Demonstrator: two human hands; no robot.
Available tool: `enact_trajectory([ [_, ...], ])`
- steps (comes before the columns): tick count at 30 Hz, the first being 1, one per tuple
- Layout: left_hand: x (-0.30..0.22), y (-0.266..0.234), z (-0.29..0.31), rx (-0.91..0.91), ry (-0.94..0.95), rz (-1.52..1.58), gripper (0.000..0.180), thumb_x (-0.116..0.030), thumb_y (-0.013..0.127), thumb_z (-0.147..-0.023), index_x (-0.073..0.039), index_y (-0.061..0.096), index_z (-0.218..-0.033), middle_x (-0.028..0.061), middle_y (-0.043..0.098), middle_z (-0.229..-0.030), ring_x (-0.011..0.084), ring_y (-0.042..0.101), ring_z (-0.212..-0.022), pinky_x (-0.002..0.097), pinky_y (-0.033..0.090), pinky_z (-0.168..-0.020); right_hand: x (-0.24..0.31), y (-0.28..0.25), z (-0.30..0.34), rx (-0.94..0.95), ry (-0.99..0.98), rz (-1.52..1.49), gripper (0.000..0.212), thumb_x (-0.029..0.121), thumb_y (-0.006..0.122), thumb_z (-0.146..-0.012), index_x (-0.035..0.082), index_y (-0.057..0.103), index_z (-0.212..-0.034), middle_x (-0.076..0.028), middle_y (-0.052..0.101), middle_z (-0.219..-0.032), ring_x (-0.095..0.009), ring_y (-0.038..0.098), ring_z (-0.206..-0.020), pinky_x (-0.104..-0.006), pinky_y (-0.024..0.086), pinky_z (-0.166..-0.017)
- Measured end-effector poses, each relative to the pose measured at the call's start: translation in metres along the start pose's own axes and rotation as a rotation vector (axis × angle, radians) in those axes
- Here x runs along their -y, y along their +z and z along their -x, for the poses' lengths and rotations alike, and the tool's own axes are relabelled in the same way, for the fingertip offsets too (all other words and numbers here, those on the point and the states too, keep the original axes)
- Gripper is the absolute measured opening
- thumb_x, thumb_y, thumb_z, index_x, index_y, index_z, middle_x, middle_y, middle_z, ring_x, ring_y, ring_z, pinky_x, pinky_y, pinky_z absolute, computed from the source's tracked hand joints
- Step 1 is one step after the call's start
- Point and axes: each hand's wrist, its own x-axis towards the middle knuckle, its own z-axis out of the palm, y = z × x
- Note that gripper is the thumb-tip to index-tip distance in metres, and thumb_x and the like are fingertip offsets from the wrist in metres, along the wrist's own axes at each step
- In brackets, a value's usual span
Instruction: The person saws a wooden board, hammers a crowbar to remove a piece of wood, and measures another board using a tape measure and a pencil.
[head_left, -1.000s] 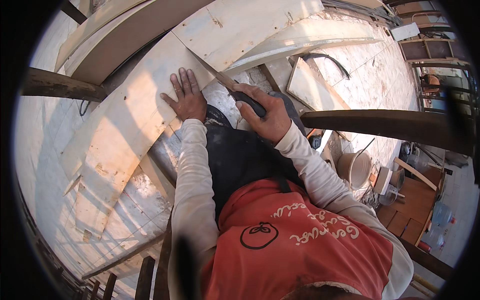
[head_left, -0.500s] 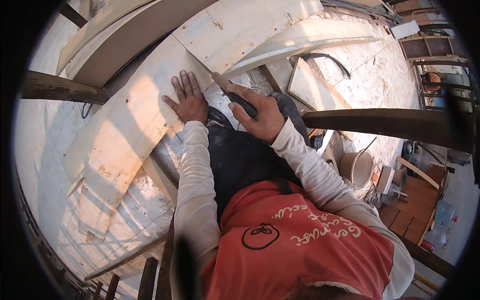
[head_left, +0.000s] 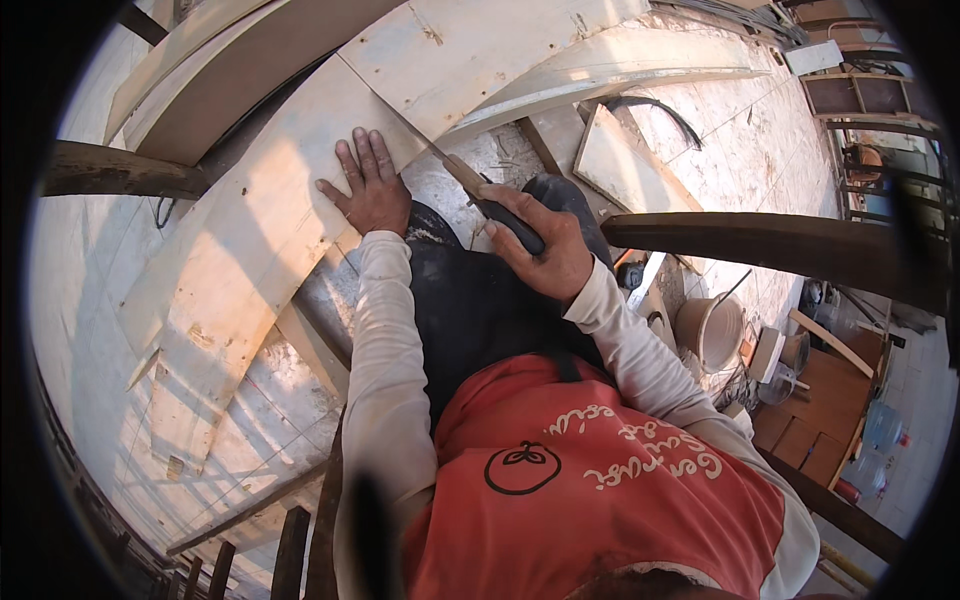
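My left hand (head_left: 372,192) lies flat on a pale plywood board (head_left: 270,200), fingers spread, just left of a dark straight line across the board. My right hand (head_left: 545,240) is wrapped round the black handle of a handsaw (head_left: 462,174). Its narrow blade points up and left and meets the board's near edge at the end of that line. Whatever part of the blade lies farther in is hard to make out. Beyond the line the plywood continues as a pale section (head_left: 470,60) with small dark marks.
A dark wooden beam (head_left: 780,250) juts in from the right, close to my right arm. Another dark post (head_left: 120,172) stands at the left. Offcuts (head_left: 630,165), a black cable (head_left: 665,112) and a round bucket (head_left: 712,333) lie to the right. Curved boards (head_left: 220,75) rest at the far left.
My right hand has drawn the handsaw back, down and to the right, so more of its blade shows outside the board. My left hand stays flat on the board.
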Motion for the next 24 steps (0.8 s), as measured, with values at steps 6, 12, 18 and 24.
enact_trajectory([
  [6,0.004,0.001,0.013,0.054,-0.054,-0.048,0.056,-0.023,0.047,-0.097,-0.02,0.042,-0.153,-0.0003,0.032,-0.164,0.0287,0.02,-0.155,0.08,0.006,-0.109,0.045,-0.083,0.145,0.051,0.141,-0.021,0.044,0.001,0.066,-0.089,0.002,0.06,-0.132,-0.02,0.073,-0.11,-0.028,0.076,-0.088,-0.0313,0.057,-0.075],
  [12,-0.002,0.005,-0.004,-0.022,-0.025,0.064,0.056,-0.022,0.045,-0.098,-0.019,0.041,-0.154,-0.0008,0.03,-0.165,0.0274,0.02,-0.155,0.0798,0.005,-0.11,-0.002,-0.006,0.012,0.027,0.075,0.031,0.04,0.011,0.067,-0.092,0.003,0.062,-0.13,-0.019,0.073,-0.109,-0.027,0.075,-0.093,-0.0312,0.056,-0.079],
  [18,0.011,0.005,-0.002,0.009,-0.082,0.053,0.056,-0.022,0.045,-0.098,-0.019,0.041,-0.153,-0.0013,0.032,-0.165,0.0274,0.021,-0.154,0.0801,0.006,-0.109,0.03,-0.037,0.063,0.037,0.156,-0.004,0.039,0.01,0.065,-0.092,0.0,0.061,-0.13,-0.02,0.072,-0.11,-0.028,0.073,-0.099,-0.032,0.055,-0.087],
  [24,0.002,0.003,0.004,0.009,-0.035,0.022,0.056,-0.022,0.045,-0.098,-0.02,0.042,-0.153,-0.0009,0.032,-0.164,0.0276,0.021,-0.154,0.0808,0.006,-0.108,0.038,-0.074,0.132,0.058,0.103,0.09,0.038,0.004,0.062,-0.09,-0.004,0.061,-0.127,-0.023,0.073,-0.105,-0.024,0.074,-0.089,-0.0316,0.056,-0.081],
])
